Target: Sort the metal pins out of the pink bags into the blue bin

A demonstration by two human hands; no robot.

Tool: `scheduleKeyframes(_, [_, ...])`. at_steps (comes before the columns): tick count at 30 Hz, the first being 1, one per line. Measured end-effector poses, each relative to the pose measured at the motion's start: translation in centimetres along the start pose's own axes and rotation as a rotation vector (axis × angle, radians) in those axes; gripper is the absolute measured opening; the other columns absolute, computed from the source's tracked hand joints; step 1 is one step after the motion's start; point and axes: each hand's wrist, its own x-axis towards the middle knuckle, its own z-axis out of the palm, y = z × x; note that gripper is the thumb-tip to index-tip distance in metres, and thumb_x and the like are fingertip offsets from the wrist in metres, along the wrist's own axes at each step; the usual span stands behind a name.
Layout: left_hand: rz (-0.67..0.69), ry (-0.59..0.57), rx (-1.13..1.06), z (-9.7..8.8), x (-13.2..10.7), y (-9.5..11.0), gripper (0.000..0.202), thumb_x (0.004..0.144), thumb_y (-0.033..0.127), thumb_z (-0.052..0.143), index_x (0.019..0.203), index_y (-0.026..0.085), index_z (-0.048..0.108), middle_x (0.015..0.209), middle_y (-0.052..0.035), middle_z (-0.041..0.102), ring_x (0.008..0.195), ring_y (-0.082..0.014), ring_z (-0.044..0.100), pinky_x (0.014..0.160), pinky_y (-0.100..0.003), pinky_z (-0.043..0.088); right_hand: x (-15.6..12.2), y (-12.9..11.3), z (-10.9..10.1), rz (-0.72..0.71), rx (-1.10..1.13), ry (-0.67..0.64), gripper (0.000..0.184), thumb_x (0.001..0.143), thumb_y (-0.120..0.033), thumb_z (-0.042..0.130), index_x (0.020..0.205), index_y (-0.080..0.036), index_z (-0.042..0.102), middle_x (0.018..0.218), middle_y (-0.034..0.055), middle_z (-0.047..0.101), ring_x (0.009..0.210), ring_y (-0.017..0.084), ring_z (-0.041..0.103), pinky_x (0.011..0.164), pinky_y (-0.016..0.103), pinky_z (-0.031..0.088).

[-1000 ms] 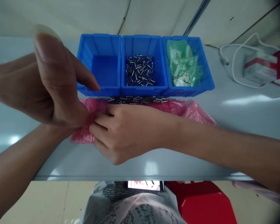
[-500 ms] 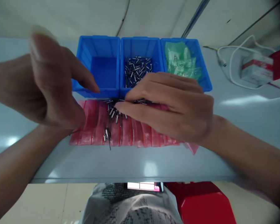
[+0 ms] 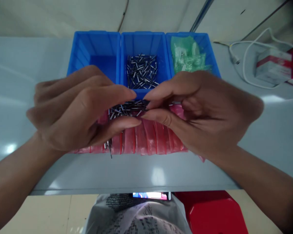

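Observation:
Over a loose pile of blind rivets [image 3: 119, 110], my two hands come close together. My left hand [image 3: 75, 110] has its thumb and forefinger apart, with nothing visible gripped between them. The fingertips of my right hand [image 3: 205, 113] are pinched around what looks like a rivet, mostly hidden by the fingers. Under both hands lies a row of overlapping pink zip bags [image 3: 148, 138], and the pile rests on them. A few rivets [image 3: 108, 146] lie apart at the bags' near edge.
Three blue bins stand behind: the left bin [image 3: 95, 42] with a bare floor showing, the middle bin [image 3: 143, 42] with rivets, the right bin [image 3: 211, 48] with green plastic bags [image 3: 188, 55]. A white cable [image 3: 244, 70] and small box [image 3: 273, 66] sit right. A lit phone [image 3: 151, 195] is below the table edge.
My left hand has swung right and down toward the pile. My right hand has lifted from the rivets and turned, its fingertips now pinched near my left hand.

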Motion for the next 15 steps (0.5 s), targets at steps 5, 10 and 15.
scheduleKeyframes(5, [0.112,-0.080,0.064,-0.5,0.3,1.8,0.059,0.093,0.059,0.082,0.149,0.049,0.069,0.119,0.0005,0.080,0.120,-0.0334,0.078,0.085,-0.058,0.071,-0.2,-0.3,0.6,0.182,0.238,0.022,0.023,0.094,-0.015,0.088,0.105,-0.018,0.069,0.106,-0.0002,0.079,0.092,0.013,0.082,0.080,0.028,0.073])
scheduleKeyframes(10, [0.210,-0.263,0.162,-2.1,0.3,2.1,0.085,0.098,0.029,0.080,0.173,0.045,0.044,0.123,-0.0039,0.081,0.114,-0.0321,0.079,0.088,-0.057,0.068,-0.2,-0.4,0.7,0.255,0.367,0.042,0.028,0.088,-0.011,0.094,0.103,-0.019,0.072,0.109,-0.0009,0.080,0.092,0.016,0.083,0.083,0.033,0.077])
scheduleKeyframes(15, [0.243,-0.203,0.205,-2.3,0.9,0.7,0.076,0.099,0.034,0.077,0.164,0.061,0.049,0.112,0.0065,0.085,0.097,-0.0280,0.079,0.080,-0.052,0.064,-0.4,0.0,0.4,0.203,0.275,0.125,0.013,0.097,-0.013,0.087,0.105,-0.022,0.083,0.097,-0.0041,0.086,0.086,0.013,0.084,0.081,0.025,0.074])
